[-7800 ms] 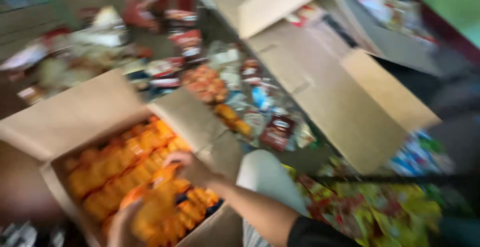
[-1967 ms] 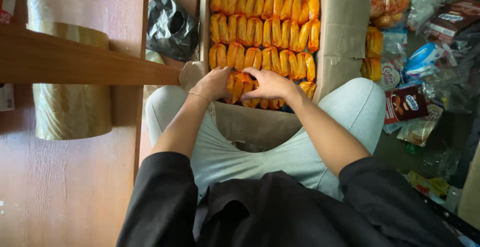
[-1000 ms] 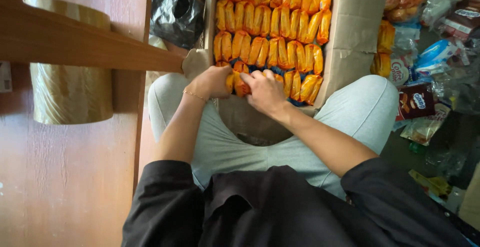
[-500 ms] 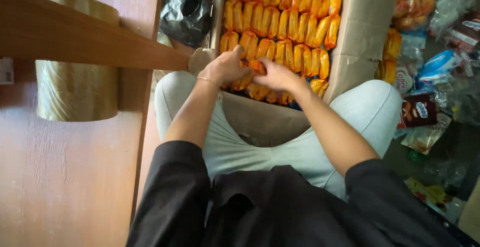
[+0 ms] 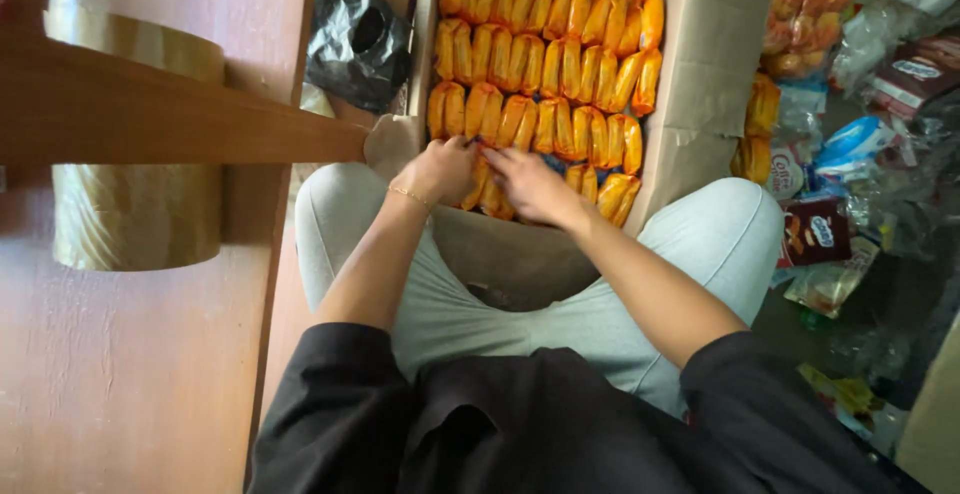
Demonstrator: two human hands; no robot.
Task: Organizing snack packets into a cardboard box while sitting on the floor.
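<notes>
1. Head view, the box: a cardboard box [image 5: 700, 64] stands open between the knees of the seated person, and it is almost full of orange snack packets [image 5: 545, 59] standing on edge in tidy rows
2. Head view, what is done: three rows farther from the person look complete and tight; the packets touch each other side by side
3. Head view, what is left: the nearest row is not finished, I judge. At its right end a few packets [image 5: 612, 194] lean, and a dark blue gap shows near them, so some packets are not yet straight
4. Head view, the left hand [image 5: 440, 169]: it rests on the near-left corner of the row with fingers curled over the packets; I cannot tell if it really grips one
5. Head view, the right hand [image 5: 530, 182]: its fingers are stretched and press on the packets in the middle of the near row, holding nothing closed inside
6. Head view, around: more orange packets [image 5: 760, 104] lie outside the box on the right among other wrapped snacks [image 5: 815, 234]; a black plastic bag [image 5: 355, 34] lies left of the box, beside a wooden shelf [image 5: 150, 104]
</notes>
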